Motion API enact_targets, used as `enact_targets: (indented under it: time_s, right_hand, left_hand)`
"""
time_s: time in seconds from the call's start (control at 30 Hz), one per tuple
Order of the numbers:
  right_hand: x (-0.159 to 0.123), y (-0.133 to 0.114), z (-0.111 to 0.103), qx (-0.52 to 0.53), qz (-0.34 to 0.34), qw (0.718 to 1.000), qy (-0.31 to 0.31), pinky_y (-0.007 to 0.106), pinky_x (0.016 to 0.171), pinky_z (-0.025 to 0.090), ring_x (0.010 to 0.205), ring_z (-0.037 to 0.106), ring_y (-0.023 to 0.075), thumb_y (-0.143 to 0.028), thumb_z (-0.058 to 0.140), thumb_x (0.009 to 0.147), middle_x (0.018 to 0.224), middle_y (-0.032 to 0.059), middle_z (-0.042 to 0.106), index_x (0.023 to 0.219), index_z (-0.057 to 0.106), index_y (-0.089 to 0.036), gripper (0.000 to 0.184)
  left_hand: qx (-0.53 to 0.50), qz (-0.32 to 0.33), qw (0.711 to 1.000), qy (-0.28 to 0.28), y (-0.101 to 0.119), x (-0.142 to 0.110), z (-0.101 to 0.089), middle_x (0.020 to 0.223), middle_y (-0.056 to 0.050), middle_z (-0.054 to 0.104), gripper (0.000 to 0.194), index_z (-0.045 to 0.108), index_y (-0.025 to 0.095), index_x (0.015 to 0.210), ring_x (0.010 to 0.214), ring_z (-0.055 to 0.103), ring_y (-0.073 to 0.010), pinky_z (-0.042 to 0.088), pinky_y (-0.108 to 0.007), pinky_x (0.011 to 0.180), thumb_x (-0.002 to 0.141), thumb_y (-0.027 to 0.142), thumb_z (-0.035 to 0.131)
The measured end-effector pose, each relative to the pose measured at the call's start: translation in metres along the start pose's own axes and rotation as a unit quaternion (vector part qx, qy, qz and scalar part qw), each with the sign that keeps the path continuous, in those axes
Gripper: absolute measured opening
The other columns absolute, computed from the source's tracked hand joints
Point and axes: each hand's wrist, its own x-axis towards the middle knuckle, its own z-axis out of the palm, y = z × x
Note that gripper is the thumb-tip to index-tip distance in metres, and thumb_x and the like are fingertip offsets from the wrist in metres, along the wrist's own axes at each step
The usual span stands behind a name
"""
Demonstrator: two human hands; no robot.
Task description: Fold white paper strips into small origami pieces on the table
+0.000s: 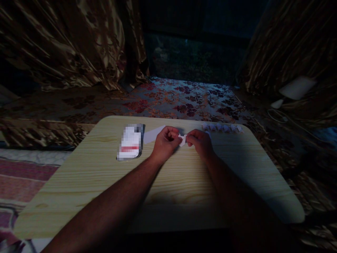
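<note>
White folded paper (182, 142) is pinched by the left hand (165, 143) and right hand (201, 141), each curled nearly closed, over a pale wooden table (181, 179).

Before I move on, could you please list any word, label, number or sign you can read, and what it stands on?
No text can be read.
White item with a red band, on the table: pixelated, so any print is unreadable.
Held paper, folded pieces: no lettering visible.
</note>
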Motion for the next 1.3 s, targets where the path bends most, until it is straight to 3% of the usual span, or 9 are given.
enact_targets:
  time_s: [0.17,0.43,0.67,0.83,1.0,1.3]
  right_hand:
    - [0.000,0.003,0.000,-0.051,-0.018,0.998,0.011,0.025,0.048,0.031,0.047,0.044,0.0103,-0.034,0.068,0.069,0.048,-0.0050,0.053,0.062,0.063,-0.019,0.017]
    - [0.000,0.007,0.000,-0.069,-0.026,0.997,0.013,0.024,0.048,0.032,0.047,0.043,0.0100,-0.034,0.068,0.070,0.050,-0.0053,0.052,0.063,0.062,-0.019,0.017]
    - [0.000,0.007,0.001,-0.040,-0.026,0.999,0.010,0.024,0.051,0.038,0.050,0.049,0.0111,-0.033,0.068,0.070,0.055,-0.0048,0.058,0.076,0.066,-0.019,0.015]
    - [0.000,0.010,-0.001,-0.048,-0.057,0.997,-0.020,0.024,0.050,0.037,0.049,0.047,0.0107,-0.031,0.067,0.073,0.053,-0.0051,0.055,0.071,0.064,-0.019,0.012]
    - [0.000,0.011,-0.001,-0.068,-0.059,0.996,-0.010,0.024,0.050,0.036,0.050,0.048,0.0109,-0.032,0.066,0.075,0.053,-0.0045,0.056,0.072,0.065,-0.019,0.014]
    - [-0.002,0.010,0.001,-0.058,-0.053,0.997,-0.009,0.024,0.050,0.038,0.050,0.049,0.0108,-0.034,0.067,0.076,0.054,-0.0036,0.058,0.072,0.065,-0.019,0.016]
  left_hand:
    - [0.008,0.014,1.000,-0.003,-0.002,0.000,0.001,0.071,0.003,0.064,0.034,0.056,0.018,0.093,0.061,0.059,-0.0101,0.046,-0.024,0.062,0.067,0.019,0.078]
    - [0.029,0.016,0.999,-0.009,-0.003,-0.001,0.001,0.073,0.002,0.064,0.031,0.058,0.017,0.093,0.062,0.058,-0.0097,0.046,-0.023,0.063,0.068,0.018,0.077]
    - [0.020,0.001,1.000,-0.004,0.002,-0.003,0.002,0.071,0.003,0.063,0.030,0.060,0.016,0.093,0.060,0.056,-0.0085,0.044,-0.022,0.060,0.068,0.019,0.077]
    - [0.005,-0.013,1.000,0.000,0.001,-0.002,0.001,0.070,0.003,0.064,0.034,0.060,0.017,0.093,0.058,0.057,-0.0088,0.044,-0.022,0.060,0.065,0.021,0.079]
    - [0.008,-0.040,0.999,0.008,0.001,-0.001,0.000,0.067,0.002,0.064,0.026,0.064,0.015,0.082,0.057,0.055,-0.0082,0.042,-0.022,0.057,0.065,0.024,0.081]
    - [0.001,-0.072,0.997,0.012,0.004,-0.002,0.002,0.067,0.001,0.065,0.025,0.067,0.015,0.079,0.056,0.055,-0.0081,0.039,-0.021,0.054,0.065,0.029,0.082]
